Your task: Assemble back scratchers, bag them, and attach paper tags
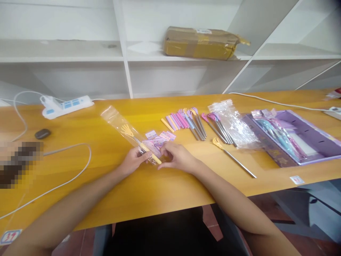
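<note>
My left hand (135, 160) is closed around a clear plastic bag (113, 117) with a yellow back scratcher (128, 131) inside. Its hand-shaped head points up and left, and its pale yellow handle (156, 158) points down toward my right hand. My right hand (178, 156) is curved beside the handle's end, thumb and fingers apart; whether its fingertips touch the bag or the cards I cannot tell. Small purple and pink printed cards (157, 141) lie just beyond both hands. Another yellow back scratcher (234, 158) with a metal shaft lies by itself to the right.
Several back scratchers (195, 122) with coloured handles lie in a row, more (218, 128) beside clear bags (237, 124). A purple box (279, 153) holds bagged ones. A power strip (68, 106), cables and a black object (42, 133) are left. A taped carton (199, 44) rests on the shelf.
</note>
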Action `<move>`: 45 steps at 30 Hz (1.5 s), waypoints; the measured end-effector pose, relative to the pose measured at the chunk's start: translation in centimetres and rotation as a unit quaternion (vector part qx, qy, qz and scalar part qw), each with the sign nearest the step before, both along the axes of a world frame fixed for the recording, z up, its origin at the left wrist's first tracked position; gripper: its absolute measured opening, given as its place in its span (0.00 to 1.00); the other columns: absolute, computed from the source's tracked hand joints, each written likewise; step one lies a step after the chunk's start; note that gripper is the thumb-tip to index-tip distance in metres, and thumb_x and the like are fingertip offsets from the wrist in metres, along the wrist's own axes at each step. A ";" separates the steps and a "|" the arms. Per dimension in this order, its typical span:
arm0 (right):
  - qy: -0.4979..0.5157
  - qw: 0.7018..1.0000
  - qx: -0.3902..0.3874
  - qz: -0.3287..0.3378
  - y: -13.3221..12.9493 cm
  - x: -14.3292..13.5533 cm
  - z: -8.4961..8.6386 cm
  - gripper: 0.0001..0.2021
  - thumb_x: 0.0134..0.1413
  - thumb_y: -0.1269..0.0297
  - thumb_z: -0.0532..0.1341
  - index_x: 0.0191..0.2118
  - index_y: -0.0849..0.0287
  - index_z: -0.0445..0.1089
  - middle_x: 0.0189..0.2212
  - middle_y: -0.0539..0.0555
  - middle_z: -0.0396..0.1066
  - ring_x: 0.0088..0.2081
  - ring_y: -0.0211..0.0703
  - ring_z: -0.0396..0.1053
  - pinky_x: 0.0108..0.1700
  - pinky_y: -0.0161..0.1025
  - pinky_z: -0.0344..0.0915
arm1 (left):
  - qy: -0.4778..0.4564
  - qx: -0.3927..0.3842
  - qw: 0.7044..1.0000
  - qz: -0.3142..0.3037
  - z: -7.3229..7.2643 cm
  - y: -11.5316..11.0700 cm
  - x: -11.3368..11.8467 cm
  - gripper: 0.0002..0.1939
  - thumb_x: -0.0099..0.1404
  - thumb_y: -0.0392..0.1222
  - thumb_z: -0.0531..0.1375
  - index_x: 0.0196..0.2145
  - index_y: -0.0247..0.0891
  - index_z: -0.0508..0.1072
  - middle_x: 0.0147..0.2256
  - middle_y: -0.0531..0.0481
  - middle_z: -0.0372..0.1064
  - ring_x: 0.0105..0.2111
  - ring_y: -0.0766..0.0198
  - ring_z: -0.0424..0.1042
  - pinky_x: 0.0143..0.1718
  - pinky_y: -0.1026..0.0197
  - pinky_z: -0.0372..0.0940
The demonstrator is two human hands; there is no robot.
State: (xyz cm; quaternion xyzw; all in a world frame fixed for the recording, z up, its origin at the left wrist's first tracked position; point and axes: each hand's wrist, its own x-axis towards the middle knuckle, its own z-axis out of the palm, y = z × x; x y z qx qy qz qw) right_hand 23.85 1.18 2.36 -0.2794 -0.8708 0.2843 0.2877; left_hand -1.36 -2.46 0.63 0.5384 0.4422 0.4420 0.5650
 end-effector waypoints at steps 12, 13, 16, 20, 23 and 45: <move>-0.017 0.999 0.033 0.019 -0.7 -0.5 -0.8 0.21 0.59 0.55 0.75 0.49 0.56 0.66 0.39 0.50 0.72 0.31 0.35 0.68 0.33 0.31 0.60 | 0.107 0.043 0.987 -0.108 0.3 -0.7 0.5 0.10 0.64 0.46 0.71 0.40 0.39 0.84 0.35 0.46 0.81 0.33 0.55 0.77 0.35 0.58 0.70; -0.013 0.999 0.031 0.024 -0.7 -0.5 -0.7 0.21 0.59 0.57 0.75 0.50 0.56 0.66 0.39 0.50 0.72 0.32 0.34 0.68 0.33 0.31 0.60 | 0.105 0.039 0.988 -0.105 0.2 -0.7 0.4 0.10 0.64 0.46 0.71 0.40 0.38 0.84 0.35 0.46 0.81 0.33 0.55 0.77 0.35 0.58 0.70; -0.007 0.999 0.038 0.033 -0.8 -0.5 -0.6 0.21 0.60 0.61 0.74 0.52 0.56 0.66 0.40 0.50 0.73 0.32 0.34 0.69 0.34 0.31 0.61 | 0.107 0.030 0.989 -0.100 -0.2 -0.6 0.3 0.10 0.63 0.47 0.71 0.38 0.38 0.84 0.31 0.48 0.79 0.30 0.57 0.75 0.32 0.59 0.68; -0.004 0.997 0.068 0.022 -0.9 -0.6 -0.7 0.20 0.62 0.58 0.72 0.52 0.57 0.65 0.40 0.51 0.74 0.32 0.35 0.70 0.34 0.32 0.61 | 0.110 0.027 0.988 -0.104 0.0 -0.5 0.2 0.12 0.62 0.49 0.73 0.37 0.37 0.83 0.30 0.48 0.78 0.30 0.57 0.75 0.32 0.59 0.69; 0.008 0.994 0.110 0.005 -1.0 -0.7 -1.0 0.19 0.64 0.58 0.71 0.52 0.57 0.65 0.39 0.51 0.74 0.31 0.36 0.71 0.34 0.33 0.61 | 0.137 0.026 0.984 -0.115 0.5 -0.4 0.1 0.14 0.63 0.51 0.72 0.36 0.36 0.81 0.31 0.48 0.77 0.33 0.56 0.76 0.36 0.58 0.70; -0.010 0.986 0.167 0.025 -0.4 0.0 0.5 0.18 0.65 0.74 0.60 0.59 0.57 0.67 0.46 0.57 0.73 0.42 0.41 0.72 0.37 0.33 0.66 | 0.021 -0.015 0.996 -0.091 0.5 0.4 -0.4 0.21 0.65 0.58 0.70 0.40 0.34 0.80 0.32 0.48 0.78 0.30 0.61 0.74 0.36 0.59 0.70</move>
